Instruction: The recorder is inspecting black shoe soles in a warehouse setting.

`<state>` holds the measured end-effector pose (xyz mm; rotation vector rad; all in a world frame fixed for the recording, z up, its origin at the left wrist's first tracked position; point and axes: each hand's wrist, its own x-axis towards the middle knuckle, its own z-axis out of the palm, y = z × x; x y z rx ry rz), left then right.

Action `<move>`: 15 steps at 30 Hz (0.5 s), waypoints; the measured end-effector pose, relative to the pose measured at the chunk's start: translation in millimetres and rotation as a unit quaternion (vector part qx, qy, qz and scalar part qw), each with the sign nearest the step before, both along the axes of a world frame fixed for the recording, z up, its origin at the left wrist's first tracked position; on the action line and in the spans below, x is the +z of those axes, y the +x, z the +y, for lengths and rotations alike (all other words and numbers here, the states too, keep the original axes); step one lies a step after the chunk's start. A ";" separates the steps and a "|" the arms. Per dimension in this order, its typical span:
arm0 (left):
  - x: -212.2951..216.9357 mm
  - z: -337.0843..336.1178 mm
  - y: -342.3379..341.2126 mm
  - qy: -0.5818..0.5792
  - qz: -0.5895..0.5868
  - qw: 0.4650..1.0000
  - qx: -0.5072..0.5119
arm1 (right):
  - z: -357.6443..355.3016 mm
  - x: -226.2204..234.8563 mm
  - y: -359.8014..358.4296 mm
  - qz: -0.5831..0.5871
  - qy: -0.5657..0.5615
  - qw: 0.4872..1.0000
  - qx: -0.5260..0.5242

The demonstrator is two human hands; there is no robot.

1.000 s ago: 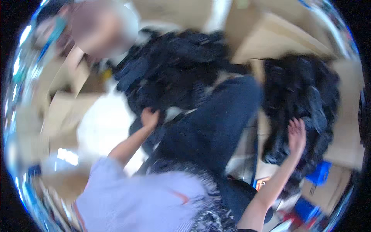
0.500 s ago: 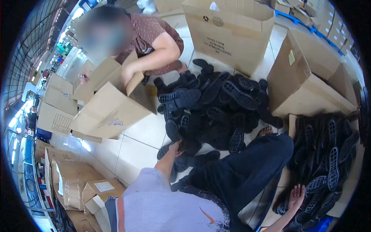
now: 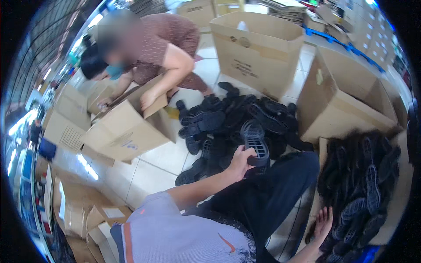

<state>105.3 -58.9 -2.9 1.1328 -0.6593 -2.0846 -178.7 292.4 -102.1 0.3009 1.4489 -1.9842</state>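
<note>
My left hand (image 3: 240, 163) is closed on the heel end of a black shoe (image 3: 255, 139), lifted with its ridged grid sole showing. Below and around it spreads a loose heap of similar black shoes (image 3: 202, 119) on the floor. My right hand (image 3: 323, 222) holds nothing; its fingers are spread and rest at the near-left side of the black shoes packed in an open carton (image 3: 404, 175). Many of those packed shoes (image 3: 372, 188) show their soles.
Across the heap, a co-worker in a brown patterned top (image 3: 162, 37) bends over a tilted carton (image 3: 131, 131). Large open cartons (image 3: 258, 57) stand behind the heap and at right (image 3: 337, 103). Crumpled cartons (image 3: 83, 201) lie at lower left. White tiles (image 3: 160, 158) show between them.
My left hand has moved right and up from the heap's near-left side, raising a shoe. My right hand has shifted slightly left. The co-worker leans lower over the tilted carton.
</note>
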 end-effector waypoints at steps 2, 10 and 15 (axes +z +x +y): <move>31.2 13.1 -3.3 -0.172 -0.075 0.967 -0.170 | -18.9 29.4 18.5 0.069 -0.041 0.997 0.006; 85.7 89.7 -30.9 -0.723 0.029 0.582 -0.370 | -60.9 130.6 79.2 0.131 -0.264 0.955 0.033; 83.9 120.8 -48.7 -0.805 0.032 0.425 -0.414 | -57.0 133.5 80.8 0.097 -0.229 0.968 -0.030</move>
